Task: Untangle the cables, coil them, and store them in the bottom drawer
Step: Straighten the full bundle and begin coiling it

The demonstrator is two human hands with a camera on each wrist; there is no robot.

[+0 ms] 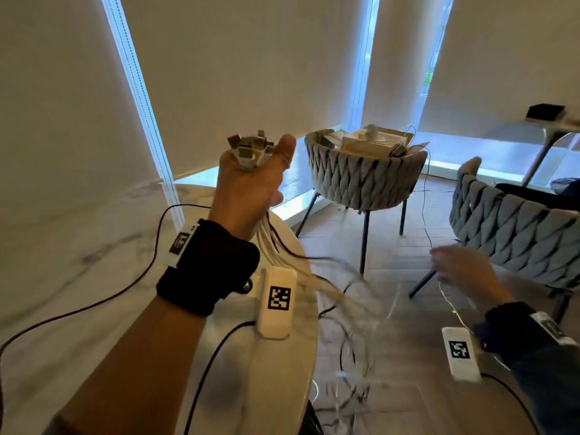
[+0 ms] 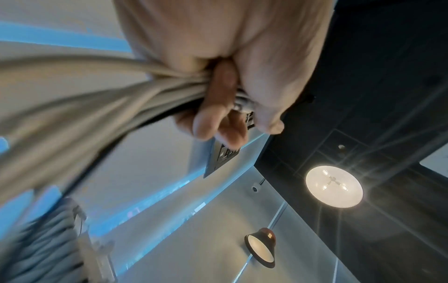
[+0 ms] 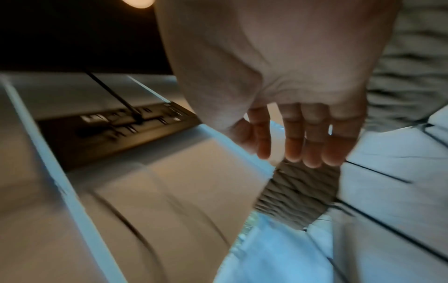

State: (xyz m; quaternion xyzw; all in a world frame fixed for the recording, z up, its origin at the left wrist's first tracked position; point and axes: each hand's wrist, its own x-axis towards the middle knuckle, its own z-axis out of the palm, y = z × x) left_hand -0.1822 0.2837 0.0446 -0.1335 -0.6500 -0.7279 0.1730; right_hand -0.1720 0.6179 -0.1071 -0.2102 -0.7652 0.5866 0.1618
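Note:
My left hand [image 1: 251, 180] is raised above the marble table [image 1: 78, 246] and grips a bunch of cables [image 1: 279, 246] just below their plugs [image 1: 251, 147], which stick up out of the fist. The white and dark cables hang down past the table edge toward a loose tangle [image 1: 348, 384] on the floor. In the left wrist view the fingers [image 2: 218, 107] are curled tight round the pale cable bundle [image 2: 97, 95]. My right hand [image 1: 461, 268] is blurred, out to the right over the floor, its fingers [image 3: 303, 141] straight and holding nothing. No drawer is in view.
Two grey woven chairs stand past the table, one [image 1: 361, 174] holding boxes and another [image 1: 514, 221] beside my right hand. A thin desk [image 1: 539, 130] stands at the far right. Black sensor leads [image 1: 94, 299] cross the table top.

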